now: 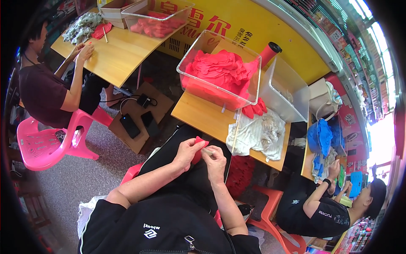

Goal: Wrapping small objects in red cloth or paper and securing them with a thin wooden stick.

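Over my lap, my left hand (187, 155) is closed on a small red cloth piece (201, 141), whose folded tip sticks up past the fingers. Close on its right, my right hand (215, 161) is closed in a pinch against the same piece. The hands hide most of the cloth, so its full shape cannot be made out. In front of me, a clear plastic bin (182, 73) on the table (195, 117) is heaped with red cloth pieces (220, 70). A few red pieces (255, 108) lie beside it, next to a white cloth (243, 137).
Co-workers sit at the left table (120, 63) and the right table (305, 167). A second clear bin (281, 91) and a red cylinder (270, 53) stand beyond my table. Phones (130, 125) lie on cardboard (163, 103) at the left. A pink chair (40, 146) stands farther left.
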